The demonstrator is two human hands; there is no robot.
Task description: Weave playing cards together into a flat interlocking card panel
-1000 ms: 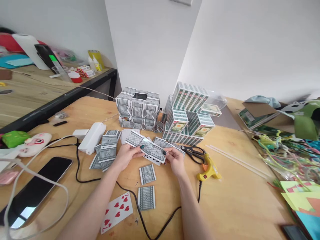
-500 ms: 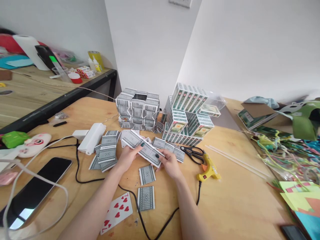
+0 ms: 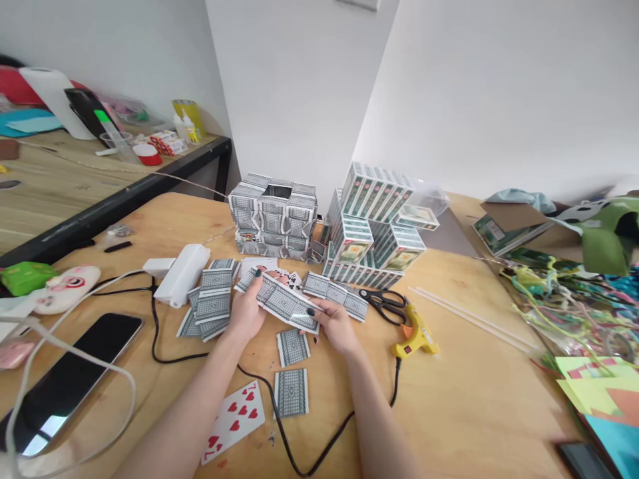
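Note:
A long strip of joined grey-backed cards is held between my hands, tilted down to the right. My left hand pinches its left part, thumb on top. My right hand grips the right end between thumb and fingers. Beneath and behind the strip lie face-up cards. Another card strip rests just beyond my right hand. Two folded cards lie nearer to me, beside a seven of hearts. Left of my left hand is a pile of folded cards.
A boxy card structure and stacked card boxes stand behind. Black scissors and a yellow glue gun lie right, its black cable crossing in front. A white power adapter and phone are left; coloured pipe cleaners far right.
My left hand has shifted slightly left, its thumb sliding along the strip toward the left end. The strip's left end has dropped, so it slopes less steeply.

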